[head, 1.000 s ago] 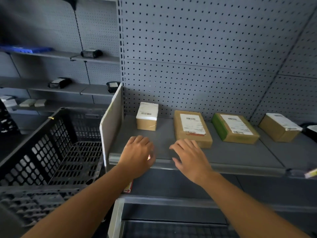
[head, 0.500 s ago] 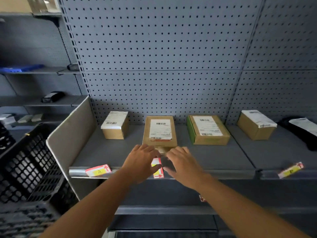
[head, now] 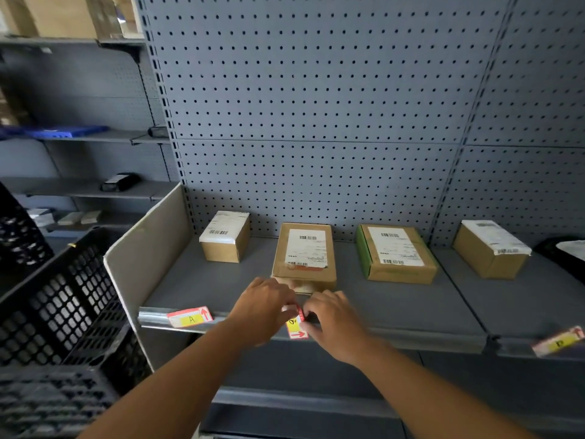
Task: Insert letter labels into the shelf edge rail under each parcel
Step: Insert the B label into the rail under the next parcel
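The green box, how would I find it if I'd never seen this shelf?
Look at the grey shelf below the pegboard wall, where four parcels sit in a row. The green box is third from the left. Only it has a green side; the others are plain brown.

Moved from the rail's left end to the middle since a second ago — left hand (head: 264, 308) and right hand (head: 332, 321) now pinch a red and yellow label (head: 296, 324) on the rail (head: 411, 335), at 6 o'clock from the flat brown parcel (head: 304, 256). Closer together than half a second ago — fingers nearly touching. Label A (head: 190, 317) now uncovered at 9 o'clock.
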